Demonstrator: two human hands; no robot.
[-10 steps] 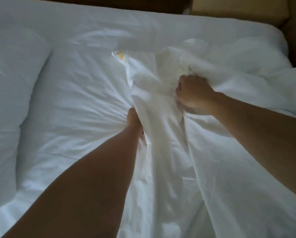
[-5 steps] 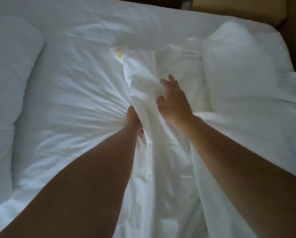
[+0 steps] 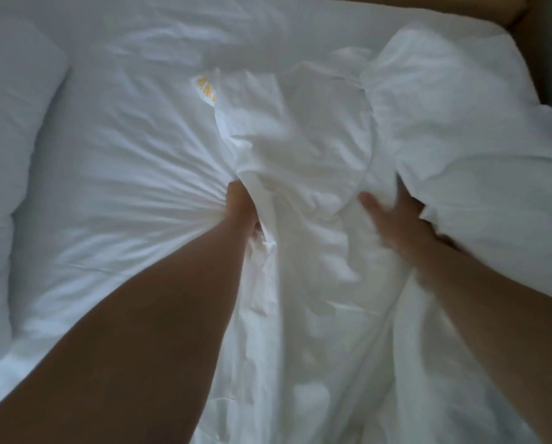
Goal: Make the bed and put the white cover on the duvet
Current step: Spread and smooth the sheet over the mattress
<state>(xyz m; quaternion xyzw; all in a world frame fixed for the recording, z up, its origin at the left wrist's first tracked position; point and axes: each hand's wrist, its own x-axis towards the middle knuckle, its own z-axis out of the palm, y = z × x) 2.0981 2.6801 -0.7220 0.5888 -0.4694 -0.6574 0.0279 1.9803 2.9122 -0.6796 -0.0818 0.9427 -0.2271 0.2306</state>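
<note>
While left grip (image 3: 241, 209) clamps bunched white cover (image 3: 300, 149), right grip (image 3: 393, 219) splayed on duvet (image 3: 460, 123), yellow-lettered label (image 3: 206, 91) (unreadable)

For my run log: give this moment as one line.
left hand: grips bunched white fabric cover | right hand: open, blurred, at puffy white duvet | cover not yet on

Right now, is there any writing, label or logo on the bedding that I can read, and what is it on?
Yellow marking: on a folded corner of what seems to be the white cover, up beyond the left hand. It is too blurred to read, and I cannot tell whether it is letters or a logo.
Nothing else in view carries text.
</note>
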